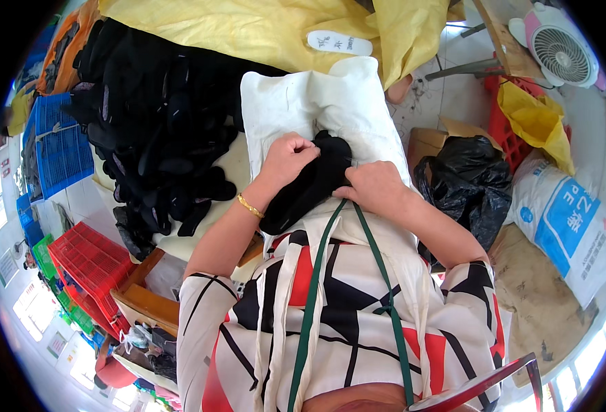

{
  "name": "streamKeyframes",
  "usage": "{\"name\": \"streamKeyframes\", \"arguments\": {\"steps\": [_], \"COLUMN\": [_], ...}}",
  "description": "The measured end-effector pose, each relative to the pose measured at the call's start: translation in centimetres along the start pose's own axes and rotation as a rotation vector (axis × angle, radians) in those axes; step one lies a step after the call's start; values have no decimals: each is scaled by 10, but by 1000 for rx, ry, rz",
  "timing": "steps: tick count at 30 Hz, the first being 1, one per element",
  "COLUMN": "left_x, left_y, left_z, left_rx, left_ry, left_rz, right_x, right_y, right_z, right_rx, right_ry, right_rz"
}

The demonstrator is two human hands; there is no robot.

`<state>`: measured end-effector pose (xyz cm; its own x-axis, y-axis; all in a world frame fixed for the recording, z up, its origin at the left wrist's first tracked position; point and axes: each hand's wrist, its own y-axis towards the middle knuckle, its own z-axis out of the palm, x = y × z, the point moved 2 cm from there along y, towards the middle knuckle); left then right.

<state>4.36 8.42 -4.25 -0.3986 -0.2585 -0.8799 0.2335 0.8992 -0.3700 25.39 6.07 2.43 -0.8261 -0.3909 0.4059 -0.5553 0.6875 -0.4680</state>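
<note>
On the white cloth [282,103] over my lap lies a black sock-like piece of knit fabric [314,180], its long end toward my left forearm. My left hand [290,158], with a gold bracelet at the wrist, pinches its upper left edge with curled fingers. At its right side my right hand [378,184] grips the edge between thumb and bent fingers. Green straps [316,288] hang down my front, close below the right hand. A large heap of similar black pieces [165,130] is piled to my left.
A yellow sheet [241,31] spreads across the far side, with a white sole-shaped piece [339,42] on it. Red crates [93,261] and blue crates [59,141] stand left. At right are a black plastic bag [467,178], a white sack [564,226] and a fan [564,51].
</note>
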Motion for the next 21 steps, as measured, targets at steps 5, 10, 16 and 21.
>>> {"name": "streamKeyframes", "arguments": {"steps": [5,10,16,21], "left_x": [4,3,10,7], "left_y": [-1,1,-2,0], "left_z": [-1,1,3,3], "left_rx": [-27,-12,-31,-17], "left_ry": [-37,-85,-154,-145], "left_rz": [-22,-43,-94,-86], "right_x": [9,20,-19,-33], "right_y": [-23,-21,-36,-46], "right_z": [-12,1,-80,-102], "right_rx": [-222,-235,-788,-866], "right_ry": [-23,-137,-83,147], "right_rz": [-31,-65,-1,71]}}
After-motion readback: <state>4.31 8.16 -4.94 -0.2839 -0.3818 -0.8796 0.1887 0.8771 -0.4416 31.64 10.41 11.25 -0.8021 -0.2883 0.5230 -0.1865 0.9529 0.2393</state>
